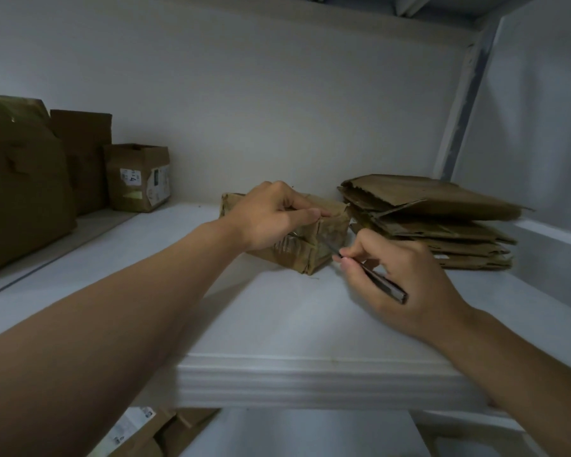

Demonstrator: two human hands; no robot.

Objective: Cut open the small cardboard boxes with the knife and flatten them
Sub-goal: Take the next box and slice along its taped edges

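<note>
Fingers (pixel 307 214) of the left hand (pixel 271 219) grip the small box (pixel 333 222) while the right hand (pixel 406 275) pinches the knife (pixel 381 283).

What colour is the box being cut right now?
The small box is plain brown, glossy tape on its near face; head view.

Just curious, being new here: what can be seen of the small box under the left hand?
The small box is brown cardboard, closed, with clear tape on its near side. It sits on the white shelf, left of the flattened stack. The left hand grips its top; the right hand holds the knife, tip at the tape.
</note>
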